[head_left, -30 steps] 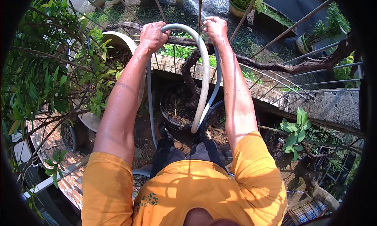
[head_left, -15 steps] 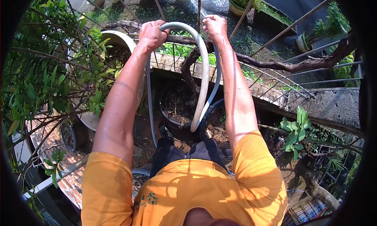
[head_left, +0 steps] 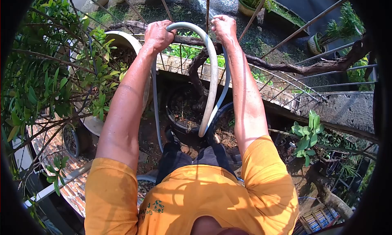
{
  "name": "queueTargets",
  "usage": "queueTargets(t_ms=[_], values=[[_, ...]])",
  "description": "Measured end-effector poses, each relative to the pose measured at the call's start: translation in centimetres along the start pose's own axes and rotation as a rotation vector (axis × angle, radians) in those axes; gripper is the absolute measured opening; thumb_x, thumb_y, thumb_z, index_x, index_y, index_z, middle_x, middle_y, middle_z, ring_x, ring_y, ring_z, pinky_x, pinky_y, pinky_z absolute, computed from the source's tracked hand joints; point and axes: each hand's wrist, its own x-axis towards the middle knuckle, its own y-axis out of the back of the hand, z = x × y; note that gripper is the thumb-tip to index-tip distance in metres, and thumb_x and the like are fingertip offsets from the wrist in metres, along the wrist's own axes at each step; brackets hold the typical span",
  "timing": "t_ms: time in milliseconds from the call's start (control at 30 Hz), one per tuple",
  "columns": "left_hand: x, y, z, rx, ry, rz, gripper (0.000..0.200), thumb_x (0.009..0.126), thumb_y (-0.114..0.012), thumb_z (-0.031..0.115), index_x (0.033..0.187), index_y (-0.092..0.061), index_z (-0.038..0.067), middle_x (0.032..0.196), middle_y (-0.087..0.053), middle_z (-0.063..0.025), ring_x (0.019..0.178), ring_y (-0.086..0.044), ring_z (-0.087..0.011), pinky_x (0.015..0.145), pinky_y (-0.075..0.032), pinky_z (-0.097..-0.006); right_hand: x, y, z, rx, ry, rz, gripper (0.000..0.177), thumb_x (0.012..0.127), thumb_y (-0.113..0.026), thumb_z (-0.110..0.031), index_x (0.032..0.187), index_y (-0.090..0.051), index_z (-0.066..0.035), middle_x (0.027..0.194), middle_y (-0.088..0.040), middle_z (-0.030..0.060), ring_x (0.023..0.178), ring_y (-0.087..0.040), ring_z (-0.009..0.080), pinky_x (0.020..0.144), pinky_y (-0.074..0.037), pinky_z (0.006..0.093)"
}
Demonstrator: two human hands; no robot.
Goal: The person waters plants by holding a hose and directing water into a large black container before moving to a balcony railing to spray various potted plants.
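A pale grey garden hose (head_left: 213, 67) loops down between my arms and back up. My left hand (head_left: 159, 34) is closed round one stretch of it, above the metal railing. At the hose's end my right hand (head_left: 223, 27) is closed, and a spray of water (head_left: 202, 4) leaves from there, away over the yard. The hose mouth itself is hidden by the fingers. From my left hand another stretch of hose hangs down past a dark round pot (head_left: 183, 126) with soil in it.
Thin metal bars (head_left: 255, 16) and a twisted woody branch (head_left: 302, 68) cross in front of me. A large pale pot (head_left: 124, 41) and a leafy bush (head_left: 53, 79) crowd the left. Beyond the railing several potted plants, including one green pot (head_left: 245, 8), stand on wet ground.
Both hands and the hose stay almost where they were. The water spray has shifted slightly in shape.
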Motion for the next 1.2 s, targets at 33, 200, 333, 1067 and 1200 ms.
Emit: queueTargets(t_ms=[33, 200, 333, 1067, 1200], values=[[0.00, -0.01, -0.01, 0.004, -0.003, 0.003, 0.019, 0.081, -0.059, 0.030, 0.084, -0.066, 0.012, 0.085, -0.066, -0.0120, 0.085, -0.062, -0.0336, 0.077, -0.049, -0.0427, 0.11, -0.03, 0.07, 0.008, 0.010, -0.002, 0.015, 0.079, -0.057, -0.006, 0.089, -0.066, -0.001, 0.070, -0.067, 0.0064, 0.052, -0.061, 0.0114, 0.047, -0.048, 0.0262], [0.08, 0.09, 0.04, 0.025, -0.002, -0.021, 0.019, 0.081, -0.060, 0.030, 0.084, -0.067, 0.012, 0.085, -0.066, -0.0119, 0.085, -0.062, -0.0332, 0.077, -0.049, -0.0425, -0.04, -0.05, -0.01, 0.010, 0.013, 0.009, 0.014, 0.078, -0.058, -0.007, 0.088, -0.066, -0.001, 0.068, -0.065, 0.0061, 0.051, -0.061, 0.0109, 0.045, -0.047, 0.0267], [0.03, 0.13, 0.06, 0.024, 0.001, -0.018, 0.019, 0.081, -0.060, 0.030, 0.084, -0.067, 0.012, 0.084, -0.066, -0.0121, 0.085, -0.063, -0.0331, 0.076, -0.049, -0.0426, -0.23, -0.03, -0.28, -0.009, -0.007, 0.010, 0.013, 0.078, -0.058, -0.007, 0.088, -0.066, -0.002, 0.067, -0.065, 0.0057, 0.051, -0.060, 0.0106, 0.045, -0.046, 0.0267], [0.16, -0.17, -0.32, 0.018, -0.041, 0.010, 0.021, 0.081, -0.058, 0.030, 0.081, -0.066, 0.011, 0.082, -0.066, -0.0131, 0.082, -0.062, -0.0343, 0.075, -0.049, -0.0432, -0.34, -0.07, -0.30, -0.004, -0.002, 0.022, 0.016, 0.080, -0.057, -0.008, 0.090, -0.067, -0.002, 0.067, -0.066, 0.0056, 0.051, -0.061, 0.0105, 0.043, -0.046, 0.0266], [0.11, -0.19, -0.25, 0.009, -0.047, 0.020, 0.021, 0.080, -0.058, 0.030, 0.082, -0.067, 0.011, 0.083, -0.066, -0.0132, 0.083, -0.063, -0.0339, 0.075, -0.050, -0.0427, -0.18, -0.03, -0.16, -0.031, -0.017, 0.014, 0.015, 0.079, -0.058, -0.009, 0.089, -0.067, -0.002, 0.067, -0.066, 0.0056, 0.052, -0.061, 0.0106, 0.045, -0.046, 0.0266]])
